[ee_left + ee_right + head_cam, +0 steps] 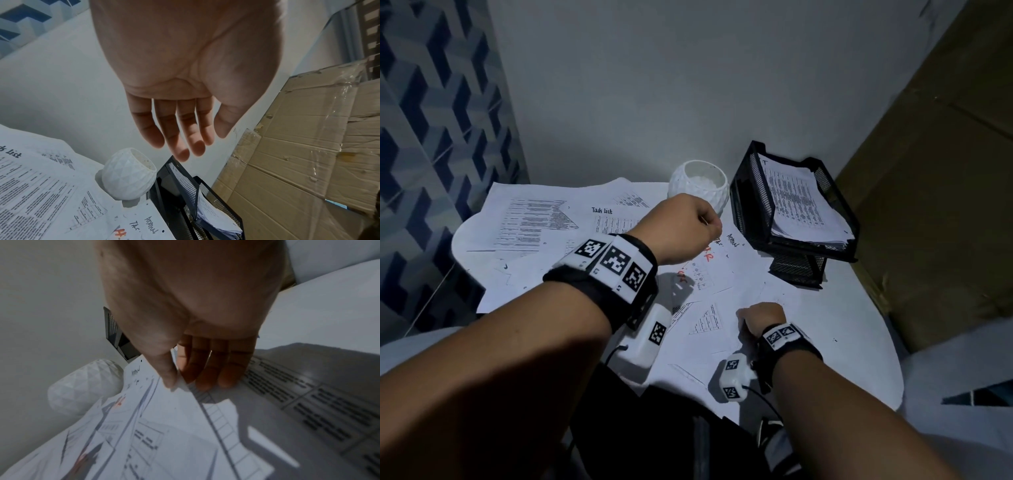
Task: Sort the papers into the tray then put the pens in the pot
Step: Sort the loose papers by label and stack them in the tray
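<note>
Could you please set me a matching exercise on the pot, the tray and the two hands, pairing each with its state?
Things:
1. pot
2. tray
3. left hand
4. right hand

States:
A. pinches a sheet's edge
B. hangs in the air with straight fingers, holding nothing
C. white, with no pens
D. black mesh, papers in its top tier

Pairs: 1-C, 2-D, 3-B, 4-A
</note>
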The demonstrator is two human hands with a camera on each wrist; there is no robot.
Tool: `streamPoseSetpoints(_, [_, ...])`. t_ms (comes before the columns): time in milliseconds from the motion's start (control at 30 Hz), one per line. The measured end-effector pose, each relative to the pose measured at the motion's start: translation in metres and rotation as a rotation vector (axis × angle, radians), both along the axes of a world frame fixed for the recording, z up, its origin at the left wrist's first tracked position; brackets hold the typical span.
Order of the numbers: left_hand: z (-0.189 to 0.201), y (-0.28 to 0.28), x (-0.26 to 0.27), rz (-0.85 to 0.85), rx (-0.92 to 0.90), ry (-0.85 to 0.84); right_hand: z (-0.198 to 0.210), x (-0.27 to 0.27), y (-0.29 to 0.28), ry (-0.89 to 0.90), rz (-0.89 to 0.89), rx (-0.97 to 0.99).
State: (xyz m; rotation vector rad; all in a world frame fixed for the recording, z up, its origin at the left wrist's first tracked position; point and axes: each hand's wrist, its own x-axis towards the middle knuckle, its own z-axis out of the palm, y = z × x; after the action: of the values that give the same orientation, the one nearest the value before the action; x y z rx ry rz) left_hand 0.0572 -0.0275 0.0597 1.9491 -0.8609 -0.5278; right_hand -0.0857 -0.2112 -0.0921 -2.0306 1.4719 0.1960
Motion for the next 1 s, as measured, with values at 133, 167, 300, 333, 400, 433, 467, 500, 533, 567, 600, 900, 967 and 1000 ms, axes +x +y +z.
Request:
streamPoseSetpoints(133, [0.0,-0.001,0.003,0.002,-0.001,-0.003,0.001,0.001,-0.013,-0.082,0.021,-0.002])
streamPoseSetpoints(167, [0.0,-0.001,0.004,0.002,0.001,-0.004,0.0,-0.002,-0.02,-0.186,-0.135,0.052])
streamPoseSetpoints(300, [-0.002,-0.003,0.003,-0.02,0.027,-0.023,0.012,-0.034,-0.054,-0.307,-0.28,-0.01])
streamPoseSetpoints(333, [-0.003,-0.004,0.002,-0.028,0.042,-0.03,0.017,-0.047,-0.059,-0.241,-0.242,-0.046])
streamPoseSetpoints(400, [-0.006,-0.005,-0.002,-0.04,0.071,-0.04,0.031,-0.072,-0.063,-0.097,-0.169,-0.114])
streamPoseSetpoints(433, [-0.007,-0.006,-0.003,-0.046,0.087,-0.046,0.032,-0.085,-0.066,0.02,-0.083,-0.157])
streamPoseSetpoints(467, [-0.009,-0.006,-0.005,-0.053,0.104,-0.051,0.034,-0.099,-0.067,0.101,-0.054,-0.186])
streamPoseSetpoints(500, [-0.011,-0.006,-0.007,-0.062,0.124,-0.056,0.031,-0.113,-0.072,0.079,-0.101,-0.151])
streamPoseSetpoints(533, [-0.012,-0.006,-0.01,-0.075,0.147,-0.064,0.029,-0.123,-0.076,0.041,-0.201,-0.068])
streamPoseSetpoints(567, [-0.014,-0.006,-0.013,-0.091,0.175,-0.074,0.027,-0.132,-0.076,0.021,-0.237,-0.041])
streamPoseSetpoints(600, [-0.016,-0.006,-0.016,-0.107,0.207,-0.084,0.027,-0.137,-0.073,0.034,-0.205,-0.072])
streamPoseSetpoints(900, [-0.047,-0.003,-0.048,-0.218,0.439,-0.117,0.047,-0.131,-0.071,-0.349,-0.235,0.096])
streamPoseSetpoints(967, [-0.047,-0.003,-0.055,-0.235,0.393,-0.081,0.065,-0.12,-0.05,-0.493,-0.268,0.165])
streamPoseSetpoints(1000, [-0.047,-0.003,-0.056,-0.239,0.354,-0.075,0.071,-0.114,-0.038,-0.554,-0.269,0.203])
